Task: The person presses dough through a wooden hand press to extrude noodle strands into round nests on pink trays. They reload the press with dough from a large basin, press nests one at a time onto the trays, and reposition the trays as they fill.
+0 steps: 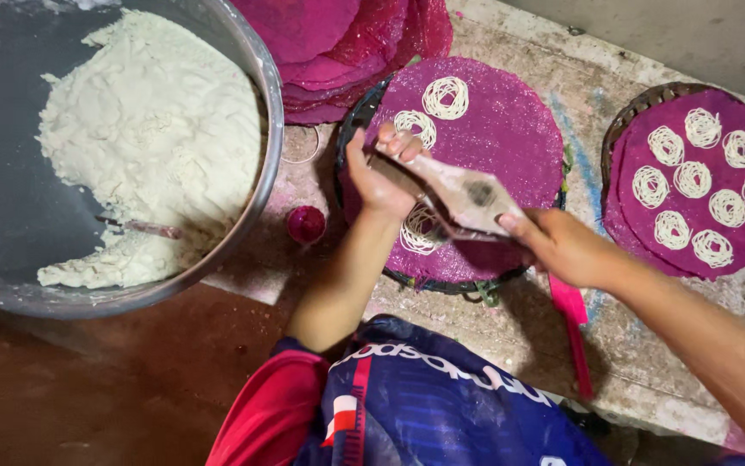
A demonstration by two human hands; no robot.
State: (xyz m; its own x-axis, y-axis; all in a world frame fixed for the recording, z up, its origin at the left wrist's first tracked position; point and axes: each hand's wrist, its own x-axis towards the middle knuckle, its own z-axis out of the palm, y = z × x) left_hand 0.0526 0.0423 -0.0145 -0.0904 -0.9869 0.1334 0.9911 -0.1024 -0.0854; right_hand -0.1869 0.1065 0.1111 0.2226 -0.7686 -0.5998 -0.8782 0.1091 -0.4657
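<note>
Over the purple mat (511, 129), both hands, left (383, 177) and right (562, 246), closed around a dough press (467, 197).

A big bowl (256, 60) with dough (157, 129) in it sits at the left of the desk (519, 332). A stack of mats (338, 43) lies behind, right of the bowl. The middle tray (511, 129) carries noodle coils (446, 97), with a press (463, 194) over it. Another tray (640, 103) lies at the far right.

Bare forearms; blue-and-red shirt (407, 406) with white print
</note>
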